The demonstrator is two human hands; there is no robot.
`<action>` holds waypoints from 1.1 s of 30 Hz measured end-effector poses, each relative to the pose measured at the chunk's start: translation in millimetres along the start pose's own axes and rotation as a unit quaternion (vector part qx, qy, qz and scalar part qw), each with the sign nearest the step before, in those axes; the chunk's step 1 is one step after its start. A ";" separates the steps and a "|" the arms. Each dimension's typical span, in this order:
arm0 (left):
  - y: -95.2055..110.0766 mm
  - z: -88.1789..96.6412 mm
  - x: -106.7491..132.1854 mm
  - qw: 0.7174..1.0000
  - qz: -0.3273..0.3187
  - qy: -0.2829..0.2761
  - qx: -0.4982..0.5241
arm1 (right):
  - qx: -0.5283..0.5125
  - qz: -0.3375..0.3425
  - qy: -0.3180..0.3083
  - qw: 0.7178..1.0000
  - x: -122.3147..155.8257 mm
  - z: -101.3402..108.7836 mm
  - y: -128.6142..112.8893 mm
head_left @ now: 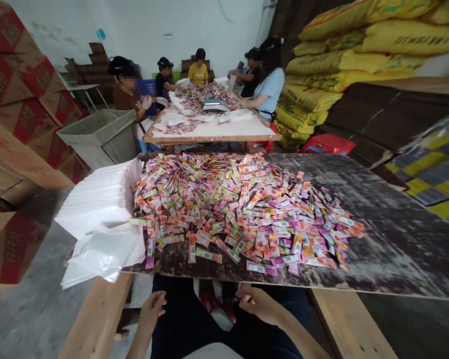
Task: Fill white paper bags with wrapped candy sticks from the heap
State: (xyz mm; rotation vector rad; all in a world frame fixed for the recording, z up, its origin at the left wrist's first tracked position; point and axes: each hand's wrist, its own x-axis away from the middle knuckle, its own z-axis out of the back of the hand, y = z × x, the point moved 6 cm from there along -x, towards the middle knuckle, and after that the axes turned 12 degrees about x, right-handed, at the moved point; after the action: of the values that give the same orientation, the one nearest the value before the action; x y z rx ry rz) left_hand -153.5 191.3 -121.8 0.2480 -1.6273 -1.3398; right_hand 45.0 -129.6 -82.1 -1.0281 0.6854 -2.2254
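Below the front edge of the dark worn table (pixel 389 239), both hands hover above my lap. My left hand (pixel 152 305) is closed loosely, its fingers curled in, and no object shows in it. Close to the table edge, my right hand (pixel 260 303) is closed in a pinch; whatever it may hold is too small to make out. A wide heap of small stick-shaped sachets (pixel 224 209) in pink, orange, purple and green covers the table's middle. Left of the heap stands a thick stack of white bags (pixel 97 197), with loose clear-white bags (pixel 101 252) lying in front.
Several co-workers sit around a second table (pixel 209 130) bearing sachets and a scale (pixel 214 104). A grey-green bin (pixel 101 134) stands behind the bag stack. Cartons (pixel 22 119) rise at left. Yellow sacks (pixel 322 65) and a red stool (pixel 329 143) are at right.
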 end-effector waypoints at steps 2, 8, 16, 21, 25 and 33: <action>-7.8 -14.9 -2.0 0.999 0.007 -0.034 0.014 | -0.021 -0.011 0.012 1.000 5.5 -12.2 11.2; -22.0 -34.2 -0.3 0.998 -0.048 -0.036 0.003 | -0.052 -0.040 0.033 0.997 5.7 -68.9 45.5; -31.3 -12.0 -10.3 0.996 0.039 -0.009 0.082 | 0.017 -0.064 0.107 0.992 -14.8 -75.1 67.9; -33.9 -12.4 -15.5 0.998 0.040 -0.014 0.052 | 0.036 -0.092 0.107 0.989 -27.5 -72.5 72.6; -26.5 -15.7 -21.7 0.990 -0.014 -0.013 -0.140 | 0.000 -0.101 0.116 0.988 -27.6 -71.2 64.9; -10.6 -34.1 -46.7 0.823 -0.089 -0.089 -0.554 | 0.103 -0.049 0.211 0.971 17.5 -35.8 76.2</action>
State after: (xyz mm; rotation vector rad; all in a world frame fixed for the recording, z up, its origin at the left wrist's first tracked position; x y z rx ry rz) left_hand -108.2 197.1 -158.8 -0.4547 -0.7242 -2.2722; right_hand 29.6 -187.4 -143.9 -0.4973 0.5686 -2.5690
